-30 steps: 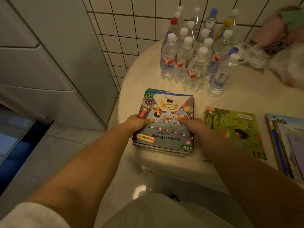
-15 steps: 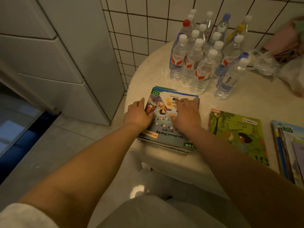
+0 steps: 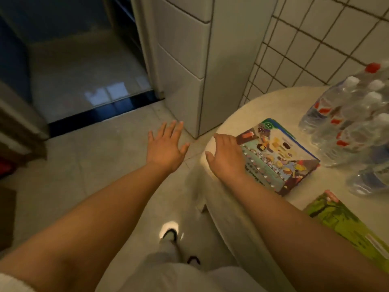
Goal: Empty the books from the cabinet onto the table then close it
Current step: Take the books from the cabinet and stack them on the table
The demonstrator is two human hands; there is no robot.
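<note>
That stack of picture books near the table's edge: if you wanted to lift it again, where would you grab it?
Probably by its two long side edges, one hand each, coming from the table's rim. The stack of picture books lies flat, so fingers must slip under; bottles crowd the far side, and the right hand already rests beside its near corner.

Looks like a home — white tiled wall (image 3: 311,39), pale tiled floor (image 3: 88,165), round white table (image 3: 248,114) crowded with water bottles (image 3: 345,123) and children's picture books (image 3: 280,154), white drawer cabinet (image 3: 181,66) alongside — domestic clutter throughout.
</note>
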